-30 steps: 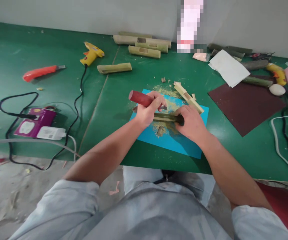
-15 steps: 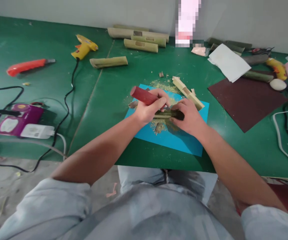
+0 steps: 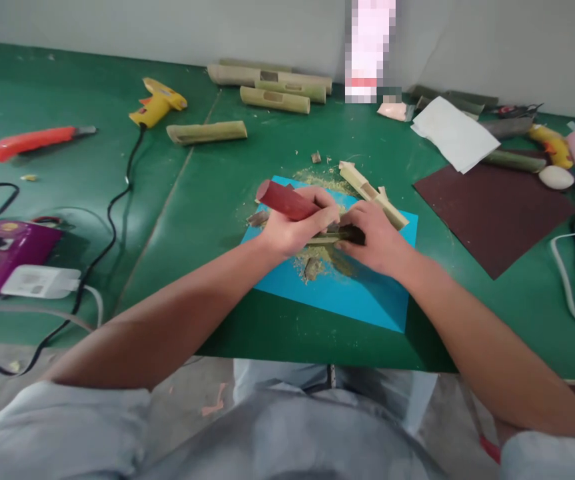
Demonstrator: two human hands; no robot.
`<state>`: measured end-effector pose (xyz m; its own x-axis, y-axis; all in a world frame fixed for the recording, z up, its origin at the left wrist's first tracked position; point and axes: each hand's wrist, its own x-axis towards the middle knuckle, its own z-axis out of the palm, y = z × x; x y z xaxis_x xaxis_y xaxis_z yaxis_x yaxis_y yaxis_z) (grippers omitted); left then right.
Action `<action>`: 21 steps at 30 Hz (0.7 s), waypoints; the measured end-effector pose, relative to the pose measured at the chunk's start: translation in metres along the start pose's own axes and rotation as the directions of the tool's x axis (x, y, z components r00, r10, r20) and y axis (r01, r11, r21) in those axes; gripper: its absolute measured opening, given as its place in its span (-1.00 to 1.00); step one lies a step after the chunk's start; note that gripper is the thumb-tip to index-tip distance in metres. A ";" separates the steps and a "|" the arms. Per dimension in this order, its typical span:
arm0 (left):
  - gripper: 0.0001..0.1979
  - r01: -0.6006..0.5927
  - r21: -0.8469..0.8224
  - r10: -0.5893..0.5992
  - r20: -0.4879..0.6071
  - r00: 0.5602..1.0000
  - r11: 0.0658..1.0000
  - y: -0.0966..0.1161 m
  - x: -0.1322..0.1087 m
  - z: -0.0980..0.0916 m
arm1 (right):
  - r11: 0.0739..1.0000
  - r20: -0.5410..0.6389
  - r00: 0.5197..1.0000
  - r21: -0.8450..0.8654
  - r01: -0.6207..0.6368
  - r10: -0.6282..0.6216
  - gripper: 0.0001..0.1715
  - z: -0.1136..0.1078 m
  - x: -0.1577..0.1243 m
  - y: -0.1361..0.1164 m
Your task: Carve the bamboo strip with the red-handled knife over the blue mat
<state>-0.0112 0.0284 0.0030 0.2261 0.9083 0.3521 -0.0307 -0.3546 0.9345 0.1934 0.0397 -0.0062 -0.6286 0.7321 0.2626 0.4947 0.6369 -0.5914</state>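
My left hand (image 3: pixel 300 223) is closed round the thick red handle of a carving tool (image 3: pixel 286 200). Its working end points down to the right at the bamboo and is mostly hidden by my fingers. Under both hands lies a split piece of bamboo (image 3: pixel 328 238), greenish and hollow. My right hand (image 3: pixel 374 233) pinches its right end, fingers on the far side and thumb on the near side. A blue sheet (image 3: pixel 337 303) lies beneath, strewn with bamboo shavings (image 3: pixel 313 261). Just behind my right hand, a pale cut bamboo piece (image 3: pixel 392 212) rests across the sheet's far edge.
Several bamboo tubes (image 3: pixel 274 100) lie along the wall, with one nearer tube (image 3: pixel 207 132). To the left are a yellow glue gun (image 3: pixel 154 107), a red-handled cutter (image 3: pixel 37 142) and a purple power box (image 3: pixel 32 253) with cords. Dark brown sandpaper (image 3: pixel 492 220) and white paper (image 3: pixel 454 133) lie right.
The view has shifted slightly, so the table sits lower in the picture. Both hands keep their holds; the red handle has moved only a little against the bamboo.
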 end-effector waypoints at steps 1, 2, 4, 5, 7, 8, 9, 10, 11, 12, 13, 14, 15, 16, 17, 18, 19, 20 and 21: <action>-0.80 -0.017 0.013 0.016 0.017 1.000 1.000 -0.001 0.001 -0.001 | 1.000 0.000 1.000 -0.001 0.005 -0.005 -0.80 0.001 -0.001 0.000; -0.80 -0.029 0.021 0.028 0.032 0.999 0.999 -0.001 0.001 -0.002 | 1.000 -0.001 1.000 0.007 0.004 -0.004 -0.79 0.001 -0.002 0.000; -0.79 -0.037 0.030 0.035 0.065 0.997 0.999 0.000 0.002 -0.005 | 1.000 0.004 1.000 0.019 0.011 -0.011 -0.79 0.001 -0.002 0.000; -0.79 -0.040 0.036 0.037 0.081 0.996 0.999 0.001 0.001 -0.006 | 1.000 0.004 1.000 0.025 0.014 -0.014 -0.79 0.002 -0.002 0.001; -0.79 -0.041 0.058 0.034 0.105 0.994 0.997 0.003 0.000 -0.007 | 0.999 0.001 1.000 0.030 0.018 -0.018 -0.80 0.002 -0.001 0.001; -0.79 -0.040 0.070 0.032 0.111 0.993 0.997 0.004 0.000 -0.008 | 0.999 0.001 1.000 0.028 0.018 -0.018 -0.80 0.002 0.000 0.001; -0.79 -0.037 0.079 0.028 0.113 0.993 0.996 0.004 0.000 -0.007 | 1.000 0.003 1.000 0.024 0.018 -0.018 -0.80 0.001 0.000 0.001; -0.79 -0.033 0.086 0.023 0.113 0.993 0.996 0.005 -0.001 -0.007 | 1.000 0.007 1.000 0.020 0.017 -0.017 -0.81 0.001 0.000 0.000; -0.78 -0.027 0.090 0.017 0.113 0.993 0.996 0.005 -0.001 -0.007 | 1.000 0.015 1.000 0.016 0.015 -0.015 -0.81 0.001 0.000 0.000; -0.78 -0.024 0.091 0.013 0.114 0.993 0.996 0.005 -0.001 -0.006 | 1.000 0.023 1.000 0.014 0.013 -0.013 -0.81 0.000 0.000 -0.001; -0.78 -0.022 0.090 0.012 0.112 0.994 0.996 0.005 0.000 -0.006 | 1.000 0.031 0.999 0.014 0.010 -0.011 -0.81 0.000 0.000 -0.002; -0.79 -0.019 0.087 0.010 0.110 0.994 0.996 0.005 0.000 -0.005 | 1.000 0.039 0.999 0.016 0.007 -0.008 -0.81 -0.001 0.000 -0.002; -0.79 -0.016 0.084 0.007 0.108 0.994 0.996 0.005 0.000 -0.005 | 1.000 0.044 0.999 0.020 0.006 -0.007 -0.80 -0.001 0.000 -0.002; -0.80 -0.013 0.081 0.004 0.108 0.994 0.997 0.005 0.001 -0.004 | 1.000 0.046 0.999 0.025 0.004 -0.006 -0.79 -0.001 0.000 -0.002; -0.81 -0.008 0.079 -0.001 0.107 0.994 0.997 0.005 0.001 -0.004 | 1.000 0.045 0.999 0.028 0.004 -0.005 -0.78 -0.001 0.000 -0.002; -0.82 -0.003 0.077 -0.006 0.105 0.994 0.997 0.005 0.001 -0.004 | 0.999 0.039 0.999 0.032 0.004 -0.005 -0.78 -0.001 0.000 -0.002; -0.83 0.004 0.074 -0.011 0.105 0.994 0.997 0.005 0.002 -0.004 | 0.999 0.031 0.999 0.036 0.003 -0.004 -0.77 0.000 0.000 -0.001; -0.84 0.010 0.071 -0.018 0.106 0.994 0.997 0.005 0.002 -0.004 | 0.999 0.024 1.000 0.039 0.002 -0.003 -0.76 0.000 0.000 -0.001; -0.85 0.014 0.065 -0.021 0.103 0.994 0.998 0.005 0.002 -0.004 | 0.999 0.018 1.000 0.042 0.001 -0.002 -0.76 0.001 0.000 -0.001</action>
<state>-0.0145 0.0290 0.0088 0.3262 0.8877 0.3250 0.0364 -0.3553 0.9340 0.1924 0.0392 -0.0062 -0.6400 0.7265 0.2501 0.4684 0.6269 -0.6226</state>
